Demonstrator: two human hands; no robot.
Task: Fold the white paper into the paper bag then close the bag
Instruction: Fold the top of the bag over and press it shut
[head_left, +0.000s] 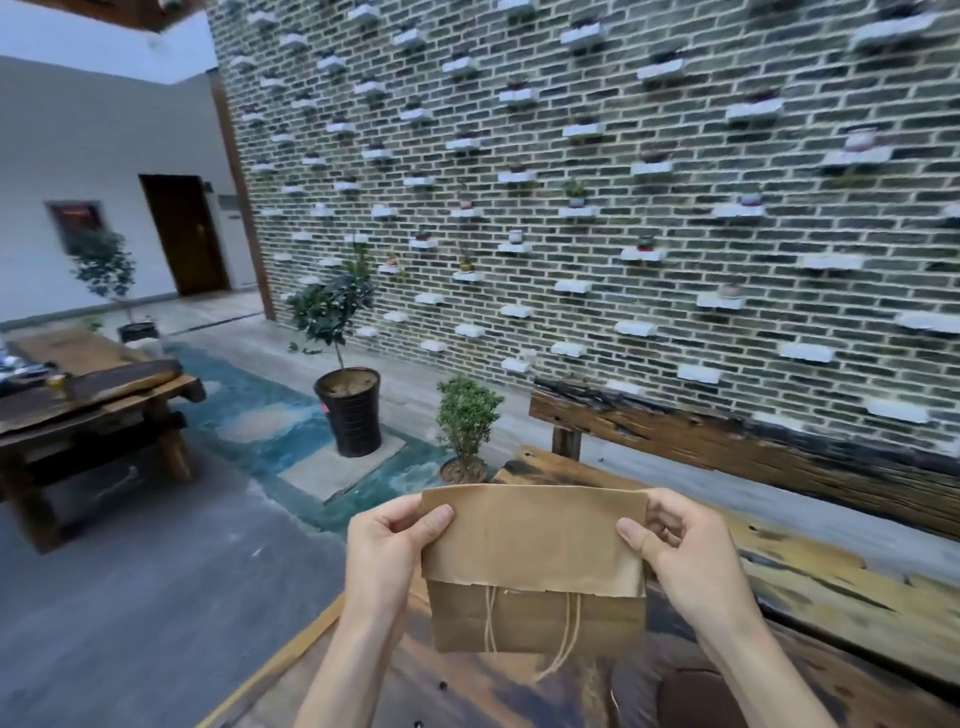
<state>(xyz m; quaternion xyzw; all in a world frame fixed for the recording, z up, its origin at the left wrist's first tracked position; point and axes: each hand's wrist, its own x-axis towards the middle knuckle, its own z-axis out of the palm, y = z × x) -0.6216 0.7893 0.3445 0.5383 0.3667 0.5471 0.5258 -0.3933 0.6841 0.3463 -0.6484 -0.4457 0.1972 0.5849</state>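
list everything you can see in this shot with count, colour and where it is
paper bag: one, brown, held up at centre bottom, top flap folded down over its front
bag handles: twine loops, tan, hanging below the flap
wooden table: one, dark and yellowish, under and right of the bag
low wooden table: one, brown, left side
potted plants: three on the floor; tall one in a black pot mid-left, small bush above the bag, one far left
brick wall: grey-green, right and centre, with many small white ledges, some carrying tiny pots
door: one, dark brown, back left
white paper: not visible
hands: left and right, each pinching an upper corner of the bag
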